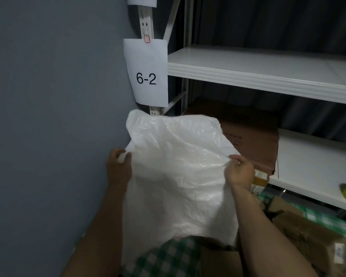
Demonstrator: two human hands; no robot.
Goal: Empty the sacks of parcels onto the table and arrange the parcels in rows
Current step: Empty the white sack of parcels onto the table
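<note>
A large white woven sack (178, 172) hangs upright in front of me, held up between both hands. My left hand (119, 166) pinches its left edge near the grey wall. My right hand (240, 171) grips its right edge. Below the sack's lower end lie brown cardboard parcels (308, 238) on a surface covered by a green-and-white checked cloth (168, 258). The sack hides what lies directly under it.
A grey wall (48, 116) stands close on the left. White metal shelves (268, 70) run along the right, with a paper label reading 6-2 (147, 74) on the upright. A brown carton (252, 140) and a small yellow box (261, 177) sit behind my right hand.
</note>
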